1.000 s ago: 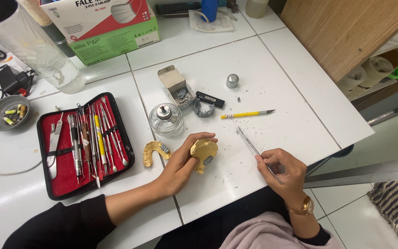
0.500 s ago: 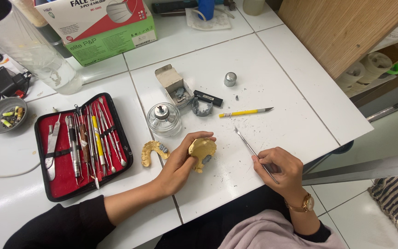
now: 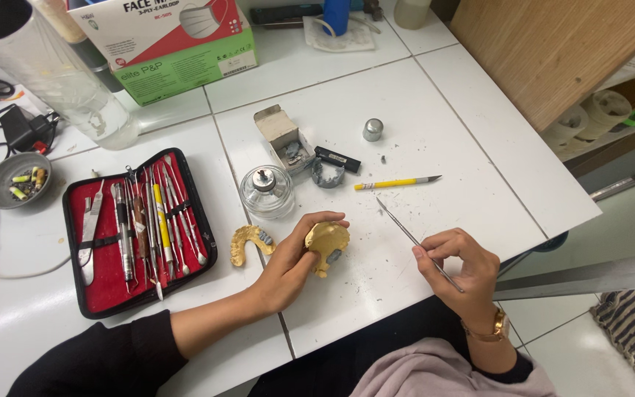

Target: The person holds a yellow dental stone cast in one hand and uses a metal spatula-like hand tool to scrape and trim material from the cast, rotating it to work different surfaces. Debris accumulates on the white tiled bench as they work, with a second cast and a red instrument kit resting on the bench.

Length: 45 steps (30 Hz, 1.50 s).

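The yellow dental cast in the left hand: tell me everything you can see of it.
The dental cast is a yellowish, horseshoe-like model that looks like stone or plaster, with a small grey patch on its lower right side. The left hand grips it, thumb on the near side and fingers curled over the top, at the edge of the white table. Whether it rests on the table or is held just above it cannot be told. A second cast lies apart to its left. The thin metal instrument in the right hand does not touch it.

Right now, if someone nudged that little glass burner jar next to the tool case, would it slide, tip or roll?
The glass burner jar looks squat and wide-based, so it would probably slide on the smooth white table rather than tip. It stands upright on its flat base, so rolling seems unlikely. Being clear glass, it is likely fragile and slippery to pinch.
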Each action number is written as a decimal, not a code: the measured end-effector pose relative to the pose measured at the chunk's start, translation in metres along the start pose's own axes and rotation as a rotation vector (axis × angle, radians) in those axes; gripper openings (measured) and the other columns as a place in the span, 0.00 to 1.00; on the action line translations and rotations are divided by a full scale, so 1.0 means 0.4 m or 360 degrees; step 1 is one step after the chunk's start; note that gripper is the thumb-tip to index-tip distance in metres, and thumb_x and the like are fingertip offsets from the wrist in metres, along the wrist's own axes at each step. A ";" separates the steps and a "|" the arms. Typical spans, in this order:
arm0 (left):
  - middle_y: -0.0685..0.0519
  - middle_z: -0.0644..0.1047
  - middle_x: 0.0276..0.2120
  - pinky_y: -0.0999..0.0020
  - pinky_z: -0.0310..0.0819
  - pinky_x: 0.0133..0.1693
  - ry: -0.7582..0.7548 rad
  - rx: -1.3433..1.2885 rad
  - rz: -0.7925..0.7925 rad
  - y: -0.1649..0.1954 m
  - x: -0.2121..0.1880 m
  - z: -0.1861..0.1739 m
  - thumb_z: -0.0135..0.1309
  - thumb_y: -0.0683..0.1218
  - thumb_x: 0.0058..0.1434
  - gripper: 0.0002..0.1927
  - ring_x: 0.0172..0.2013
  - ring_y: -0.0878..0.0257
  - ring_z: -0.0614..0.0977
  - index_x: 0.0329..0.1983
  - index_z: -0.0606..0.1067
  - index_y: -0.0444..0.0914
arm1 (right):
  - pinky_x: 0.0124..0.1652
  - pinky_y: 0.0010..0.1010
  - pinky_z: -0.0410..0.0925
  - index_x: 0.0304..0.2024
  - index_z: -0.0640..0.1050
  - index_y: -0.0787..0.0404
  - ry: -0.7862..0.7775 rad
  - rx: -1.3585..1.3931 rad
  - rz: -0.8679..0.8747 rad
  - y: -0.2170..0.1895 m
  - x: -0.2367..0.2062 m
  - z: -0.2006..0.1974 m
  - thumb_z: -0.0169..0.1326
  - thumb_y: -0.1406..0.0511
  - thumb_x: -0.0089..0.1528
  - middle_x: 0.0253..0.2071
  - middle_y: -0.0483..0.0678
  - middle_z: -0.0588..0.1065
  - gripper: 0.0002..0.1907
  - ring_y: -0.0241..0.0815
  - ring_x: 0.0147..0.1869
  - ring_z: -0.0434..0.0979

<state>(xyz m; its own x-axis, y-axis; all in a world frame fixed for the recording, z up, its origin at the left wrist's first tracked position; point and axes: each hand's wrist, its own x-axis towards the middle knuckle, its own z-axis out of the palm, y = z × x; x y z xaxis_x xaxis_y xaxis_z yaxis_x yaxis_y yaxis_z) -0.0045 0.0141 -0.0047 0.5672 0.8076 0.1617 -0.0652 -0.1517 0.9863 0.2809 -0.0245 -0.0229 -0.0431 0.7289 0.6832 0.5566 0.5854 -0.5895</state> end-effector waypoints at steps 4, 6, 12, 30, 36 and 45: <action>0.44 0.71 0.63 0.59 0.62 0.67 0.0016 -0.0008 -0.0015 0.000 0.003 0.004 0.34 0.33 0.57 0.31 0.67 0.56 0.71 0.67 0.60 0.36 | 0.26 0.19 0.67 0.33 0.72 0.58 -0.0150 0.0198 -0.0141 -0.037 0.074 -0.005 0.64 0.74 0.58 0.31 0.47 0.79 0.12 0.30 0.29 0.76; 0.44 0.72 0.63 0.60 0.62 0.67 0.0034 0.0019 0.0000 -0.002 0.002 0.002 0.35 0.33 0.58 0.30 0.66 0.56 0.71 0.66 0.61 0.36 | 0.25 0.19 0.66 0.33 0.72 0.58 -0.0237 0.0258 -0.0238 -0.061 0.118 0.008 0.64 0.73 0.58 0.31 0.47 0.79 0.12 0.30 0.30 0.76; 0.47 0.72 0.57 0.65 0.69 0.56 0.0069 0.0031 -0.0038 -0.021 -0.001 0.004 0.37 0.34 0.60 0.28 0.55 0.60 0.74 0.66 0.61 0.37 | 0.25 0.21 0.65 0.33 0.73 0.58 -0.0483 0.0340 -0.0465 -0.117 0.234 0.085 0.65 0.72 0.60 0.34 0.45 0.79 0.11 0.31 0.31 0.75; 0.44 0.71 0.62 0.62 0.64 0.65 0.0032 0.0007 0.0074 -0.019 0.001 0.004 0.34 0.33 0.60 0.30 0.64 0.57 0.72 0.69 0.60 0.37 | 0.41 0.27 0.81 0.43 0.75 0.67 -0.0497 0.0638 -0.0165 -0.084 0.216 0.071 0.60 0.74 0.62 0.44 0.54 0.81 0.09 0.41 0.47 0.85; 0.45 0.71 0.62 0.61 0.65 0.65 0.0080 0.0029 0.0014 -0.006 0.002 0.008 0.35 0.33 0.60 0.35 0.64 0.57 0.73 0.73 0.56 0.41 | 0.40 0.34 0.83 0.44 0.79 0.72 -0.0461 0.1239 0.0179 -0.034 0.082 0.017 0.56 0.79 0.59 0.40 0.59 0.81 0.10 0.52 0.48 0.86; 0.45 0.64 0.70 0.60 0.61 0.69 0.0085 -0.0057 0.0082 -0.007 -0.003 0.008 0.36 0.30 0.61 0.38 0.71 0.57 0.65 0.76 0.55 0.42 | 0.37 0.31 0.82 0.39 0.76 0.68 -0.0382 0.1144 0.0240 0.020 -0.019 0.049 0.57 0.81 0.58 0.33 0.56 0.81 0.09 0.44 0.40 0.85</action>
<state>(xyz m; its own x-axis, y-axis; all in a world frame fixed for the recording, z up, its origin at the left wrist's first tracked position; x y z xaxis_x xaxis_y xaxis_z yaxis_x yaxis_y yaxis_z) -0.0024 0.0118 -0.0077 0.5180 0.8285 0.2128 -0.1232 -0.1740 0.9770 0.2694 -0.0186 -0.0413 -0.2342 0.8280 0.5095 -0.1013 0.5005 -0.8598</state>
